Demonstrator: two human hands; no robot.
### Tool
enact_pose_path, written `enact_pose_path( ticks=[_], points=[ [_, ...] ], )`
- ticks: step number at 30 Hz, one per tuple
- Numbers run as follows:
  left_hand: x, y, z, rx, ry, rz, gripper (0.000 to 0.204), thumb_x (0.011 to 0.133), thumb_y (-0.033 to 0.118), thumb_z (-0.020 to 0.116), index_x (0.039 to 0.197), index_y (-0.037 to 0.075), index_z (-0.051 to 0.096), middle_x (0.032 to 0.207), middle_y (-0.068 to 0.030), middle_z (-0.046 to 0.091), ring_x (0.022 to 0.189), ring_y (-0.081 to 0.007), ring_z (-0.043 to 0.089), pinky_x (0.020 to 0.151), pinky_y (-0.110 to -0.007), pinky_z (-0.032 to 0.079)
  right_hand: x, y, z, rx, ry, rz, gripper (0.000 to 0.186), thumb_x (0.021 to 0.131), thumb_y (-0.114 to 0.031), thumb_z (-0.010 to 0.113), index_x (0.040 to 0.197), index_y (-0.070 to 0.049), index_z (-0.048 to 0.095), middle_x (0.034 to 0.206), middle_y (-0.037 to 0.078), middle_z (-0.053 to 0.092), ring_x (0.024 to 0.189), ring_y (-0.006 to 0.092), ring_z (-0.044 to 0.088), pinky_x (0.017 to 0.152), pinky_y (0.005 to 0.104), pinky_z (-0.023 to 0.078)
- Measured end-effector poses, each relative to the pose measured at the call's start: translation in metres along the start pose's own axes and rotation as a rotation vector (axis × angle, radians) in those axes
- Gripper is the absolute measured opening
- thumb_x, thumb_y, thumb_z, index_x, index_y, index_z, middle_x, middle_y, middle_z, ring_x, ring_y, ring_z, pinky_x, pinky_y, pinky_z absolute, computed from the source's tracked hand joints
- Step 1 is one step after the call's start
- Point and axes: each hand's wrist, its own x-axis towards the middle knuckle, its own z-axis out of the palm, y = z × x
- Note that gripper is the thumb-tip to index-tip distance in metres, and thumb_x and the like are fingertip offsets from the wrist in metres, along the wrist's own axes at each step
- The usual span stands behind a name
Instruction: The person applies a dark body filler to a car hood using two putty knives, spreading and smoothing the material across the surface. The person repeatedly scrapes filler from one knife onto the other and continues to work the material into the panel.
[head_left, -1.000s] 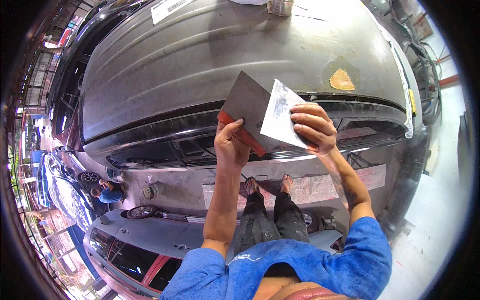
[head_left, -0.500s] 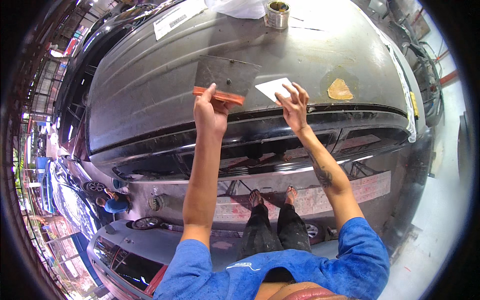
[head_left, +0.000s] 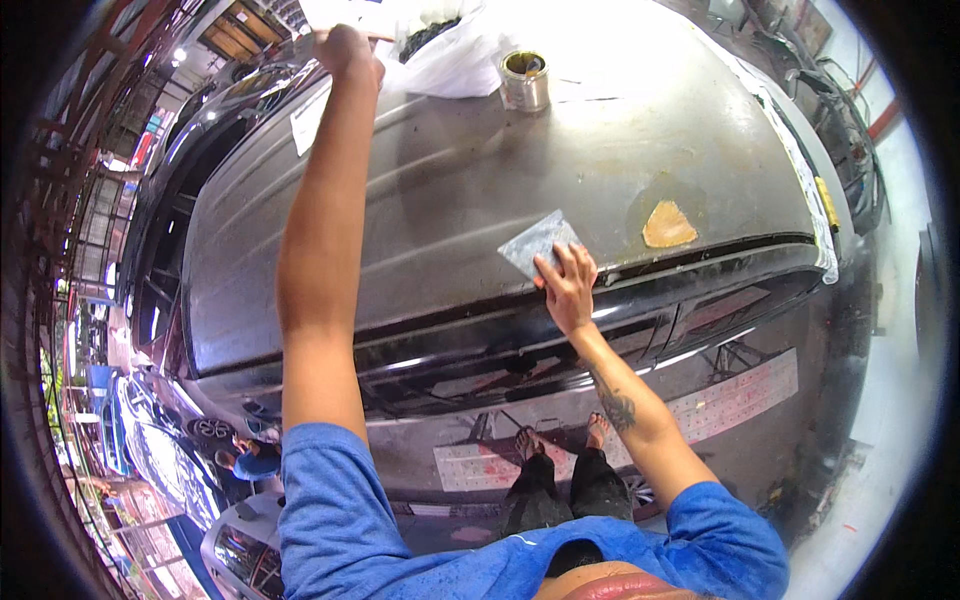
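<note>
My left hand is stretched to the far left of the car roof, its fingers closed on the flat plate with an orange handle strip. Most of that plate lies in glare or outside the top edge. In front of me, my right hand pinches a thin, flat grey putty spreader just over the near side of the roof. To its right, a tan, rounded triangular patch sits on the roof within a darker stain.
An open metal can stands on the far part of the roof, beside crumpled white plastic. A labelled paper sheet lies to the left. Below me is a long spotted plank. Another person crouches at lower left near parked cars.
My left hand has moved far up and left with the plate. My right hand has come slightly nearer and left, and the spreader's face has turned from bright white to grey.
</note>
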Motion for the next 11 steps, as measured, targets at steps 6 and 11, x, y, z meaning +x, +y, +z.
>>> enact_pose_path(
  ticks=[6, 11],
  points=[
    [0.088, -0.093, 0.064, 0.607, 0.112, 1.190, 0.028, 0.084, 0.006, 0.049, 0.105, -0.005, 0.064, 0.099, -0.0294, 0.067, 0.098, -0.0439, 0.064, 0.090, -0.050, 0.050, 0.008, -0.005, -0.003, 0.011, 0.003, 0.030, 0.042, 0.076, -0.015, 0.071, 0.117, -0.022, 0.067, 0.134, 0.011, 0.053, 0.129, 0.0343, 0.044, 0.108, 0.0535, 0.031],
    [0.041, -0.259, 0.016, 1.446, -0.611, 0.288, 0.032, 0.094, 0.015, 0.043, 0.116, 0.003, 0.064, 0.118, -0.0279, 0.063, 0.114, -0.0375, 0.062, 0.100, -0.044, 0.048, 0.008, -0.004, -0.006, 0.089, -0.073, 0.093, 0.046, 0.076, -0.016, 0.073, 0.120, -0.025, 0.065, 0.137, 0.009, 0.052, 0.130, 0.0335, 0.045, 0.109, 0.0537, 0.032]
  ],
)
